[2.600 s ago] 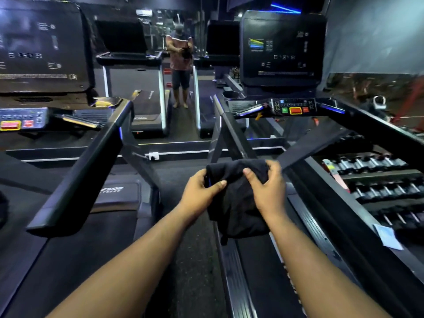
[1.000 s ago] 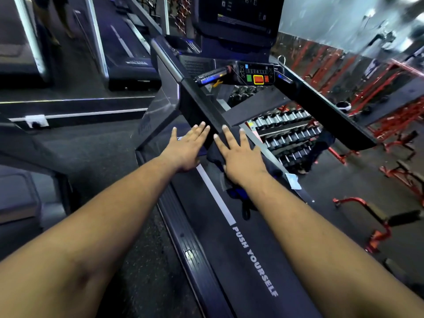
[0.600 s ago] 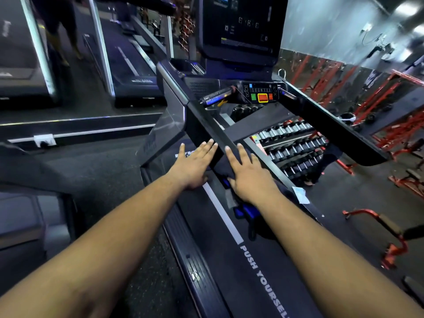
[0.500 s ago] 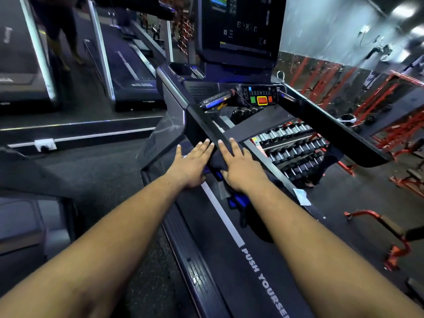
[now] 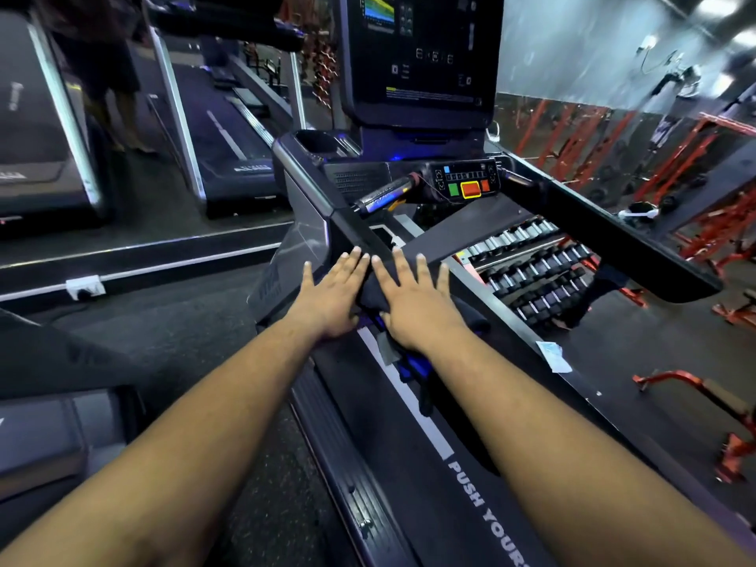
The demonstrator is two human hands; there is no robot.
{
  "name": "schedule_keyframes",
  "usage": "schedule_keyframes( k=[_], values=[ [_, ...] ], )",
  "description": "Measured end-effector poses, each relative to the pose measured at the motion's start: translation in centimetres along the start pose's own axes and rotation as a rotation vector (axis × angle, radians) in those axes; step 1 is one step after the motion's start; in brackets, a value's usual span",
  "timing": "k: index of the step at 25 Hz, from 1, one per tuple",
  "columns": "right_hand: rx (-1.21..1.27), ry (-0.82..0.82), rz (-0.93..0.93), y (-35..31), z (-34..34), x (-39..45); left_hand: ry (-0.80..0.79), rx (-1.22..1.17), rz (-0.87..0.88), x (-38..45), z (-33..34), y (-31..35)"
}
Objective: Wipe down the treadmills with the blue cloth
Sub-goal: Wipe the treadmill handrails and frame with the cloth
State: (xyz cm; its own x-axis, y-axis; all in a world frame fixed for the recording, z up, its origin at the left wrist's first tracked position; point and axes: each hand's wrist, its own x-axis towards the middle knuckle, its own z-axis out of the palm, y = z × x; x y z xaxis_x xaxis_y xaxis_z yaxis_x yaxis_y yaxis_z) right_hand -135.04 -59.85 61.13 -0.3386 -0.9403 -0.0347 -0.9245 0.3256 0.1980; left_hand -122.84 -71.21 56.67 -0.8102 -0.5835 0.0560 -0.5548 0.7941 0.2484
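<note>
Wiping in progress: left hand [image 5: 333, 298] and right hand [image 5: 413, 304], both flat with fingers straight, press the blue cloth [image 5: 374, 298] onto the treadmill [image 5: 409, 476] belt's front end. Belt nearer the wrists, handrails and 2 neighbouring machines appear still undone.

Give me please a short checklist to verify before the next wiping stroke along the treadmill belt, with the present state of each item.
1. Both hands on the cloth: ok. The left hand and right hand press flat on the blue cloth.
2. Cloth lies on the treadmill belt: ok.
3. Cloth spread flat: not ok; it is bunched, with a part trailing under the right wrist.
4. Belt standing still: cannot tell from one picture.
5. Path towards the person free: ok; only the white stripe and lettering show there.
6. Hands clear of the handrail: not ok; the fingertips are right at it.
</note>
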Motion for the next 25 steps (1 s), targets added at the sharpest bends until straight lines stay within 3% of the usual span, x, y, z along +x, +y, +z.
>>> schedule_keyframes(
  k=[12,19,25],
  values=[
    [0.207,-0.125,-0.093,-0.2,-2.0,8.5,0.001,0.223,0.053,7.1,-4.8,-5.6],
    [0.137,-0.153,-0.084,0.5,-2.9,8.8,0.035,0.158,0.29,11.7,-6.6,-8.6],
    [-0.003,-0.146,-0.046,-1.0,-3.8,9.2,0.086,0.141,0.699,17.4,-6.7,-12.0]
  ],
)
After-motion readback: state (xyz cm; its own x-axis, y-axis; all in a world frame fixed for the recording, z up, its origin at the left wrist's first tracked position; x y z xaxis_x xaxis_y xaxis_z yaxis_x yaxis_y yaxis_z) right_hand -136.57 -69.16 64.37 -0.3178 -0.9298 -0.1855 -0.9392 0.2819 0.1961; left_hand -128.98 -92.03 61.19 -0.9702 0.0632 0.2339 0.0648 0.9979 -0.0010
